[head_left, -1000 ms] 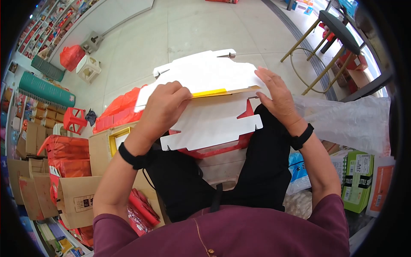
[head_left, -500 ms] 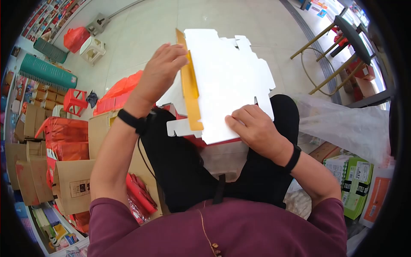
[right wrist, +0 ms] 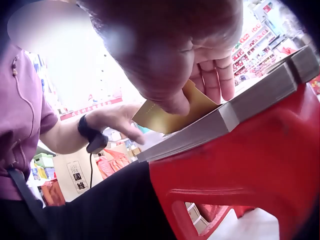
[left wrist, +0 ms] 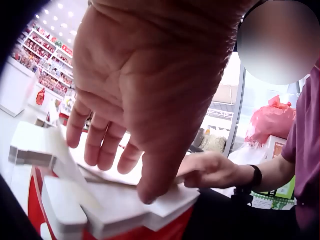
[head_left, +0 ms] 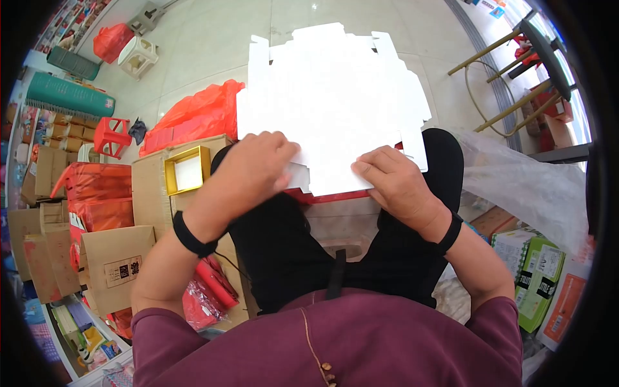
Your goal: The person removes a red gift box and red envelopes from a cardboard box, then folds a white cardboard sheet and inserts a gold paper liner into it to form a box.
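Observation:
A white die-cut box blank (head_left: 335, 103), a flat sheet of card with notched flaps, lies face up over a stack of similar blanks (right wrist: 227, 117) between the person's knees. The stack rests on a red plastic stool (right wrist: 240, 165). At the near right edge, the right hand (head_left: 403, 187) pinches the blank. Its thumb presses the gold underside (right wrist: 197, 107), which shows raised off the stack in the right wrist view. My left hand (head_left: 258, 168) hovers by the near left edge with fingers loosely extended, as the left wrist view shows, and grips nothing.
A gold-rimmed box (head_left: 187, 171) sits on a cardboard carton to the left, near a red plastic bag (head_left: 200, 116). Brown cartons (head_left: 116, 264) and red packages crowd the left side. At the right are clear plastic sheeting (head_left: 516, 174), green packs (head_left: 541, 277) and a tall stool (head_left: 541, 58).
The blank has turned from tilted, with its gold flap showing at the left, to white face up. My left hand has let go of that flap and come nearer; the right hand keeps the near edge.

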Demonstrator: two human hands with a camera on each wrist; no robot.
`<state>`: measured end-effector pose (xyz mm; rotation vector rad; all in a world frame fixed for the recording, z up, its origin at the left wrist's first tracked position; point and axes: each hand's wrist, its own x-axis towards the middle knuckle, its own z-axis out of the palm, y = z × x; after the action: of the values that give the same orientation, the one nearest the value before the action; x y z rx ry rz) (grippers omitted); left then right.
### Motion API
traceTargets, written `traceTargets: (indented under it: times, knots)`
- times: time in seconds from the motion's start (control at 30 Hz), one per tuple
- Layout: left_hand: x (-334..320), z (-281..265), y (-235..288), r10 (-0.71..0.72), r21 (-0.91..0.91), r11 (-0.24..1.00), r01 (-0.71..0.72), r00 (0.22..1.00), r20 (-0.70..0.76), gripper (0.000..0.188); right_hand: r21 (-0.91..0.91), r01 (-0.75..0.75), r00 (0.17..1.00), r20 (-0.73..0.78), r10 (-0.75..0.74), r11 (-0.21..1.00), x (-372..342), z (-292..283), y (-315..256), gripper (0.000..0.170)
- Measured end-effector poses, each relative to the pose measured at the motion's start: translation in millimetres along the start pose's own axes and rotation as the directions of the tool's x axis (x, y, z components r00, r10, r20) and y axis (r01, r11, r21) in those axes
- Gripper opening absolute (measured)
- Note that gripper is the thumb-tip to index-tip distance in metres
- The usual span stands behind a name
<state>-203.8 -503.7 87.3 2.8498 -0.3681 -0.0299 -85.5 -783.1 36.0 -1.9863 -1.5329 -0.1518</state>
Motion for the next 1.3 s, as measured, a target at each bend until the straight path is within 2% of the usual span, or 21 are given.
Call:
traceTargets:
  times: [0.03, 0.13, 0.17, 0.23, 0.27, 0.33, 0.37, 0.43, 0.53, 0.67, 0.97, 1.07, 1.27, 1.3]
  knots:
    - [-3, 7, 6, 0.086, -0.021, 0.996, -0.089, 0.991, -0.100, 0.036, 0.013, -0.012, 1.000, -0.010, 0.012, 1.000, 0, 1, 1, 0.032]
    - [4, 20, 26, 0.021, -0.076, 0.997, -0.027, 0.997, -0.072, 0.037, 0.109, -0.148, 0.989, 0.025, 0.146, 0.983, 5, -5, -1, 0.032]
    - [9, 28, 24, -0.013, -0.091, 0.996, 0.004, 0.996, -0.092, 0.031, 0.166, -0.180, 0.984, 0.024, 0.179, 0.969, 6, -4, 2, 0.026]
    - [18, 32, 19, -0.089, -0.221, 0.973, 0.063, 0.990, -0.111, 0.025, 0.275, -0.244, 0.969, 0.025, 0.246, 0.930, 10, -3, 13, 0.017]
    - [23, 33, 16, -0.126, -0.284, 0.955, 0.089, 0.985, -0.116, 0.023, 0.318, -0.324, 0.945, 0.072, 0.318, 0.891, 14, -6, 17, 0.015]
    - [34, 32, 8, -0.200, -0.352, 0.919, 0.175, 0.979, -0.034, 0.022, 0.393, -0.470, 0.882, 0.169, 0.440, 0.790, 25, -13, 23, 0.015]
    - [40, 32, 4, -0.235, -0.384, 0.895, 0.226, 0.972, 0.025, 0.024, 0.407, -0.509, 0.859, 0.189, 0.475, 0.759, 30, -16, 26, 0.024]
    - [48, 31, -1, -0.322, -0.421, 0.832, 0.361, 0.932, 0.163, 0.033, 0.327, -0.503, 0.864, 0.181, 0.469, 0.800, 37, -14, 36, 0.027]
    - [56, 30, -7, -0.412, -0.504, 0.690, 0.519, 0.855, 0.316, 0.036, 0.213, -0.524, 0.850, 0.192, 0.491, 0.825, 46, -14, 43, 0.034]
    - [59, 32, -8, -0.405, -0.434, 0.762, 0.482, 0.876, 0.261, 0.041, 0.136, -0.542, 0.833, 0.222, 0.508, 0.829, 51, -11, 44, 0.034]
    - [62, 35, -1, -0.396, -0.343, 0.831, 0.438, 0.899, 0.187, 0.043, 0.004, -0.518, 0.816, 0.302, 0.493, 0.855, 56, -5, 51, 0.029]
    - [61, 41, 0, -0.370, -0.294, 0.874, 0.388, 0.922, 0.115, 0.043, -0.016, -0.502, 0.819, 0.312, 0.481, 0.865, 55, -3, 52, 0.030]
    - [63, 34, 12, -0.450, -0.248, 0.851, 0.463, 0.886, 0.110, 0.031, -0.031, -0.494, 0.819, 0.319, 0.477, 0.869, 57, -4, 50, 0.028]
    - [61, 38, 13, -0.431, -0.271, 0.866, 0.420, 0.902, 0.021, 0.029, -0.033, -0.497, 0.816, 0.321, 0.480, 0.867, 57, -5, 49, 0.028]
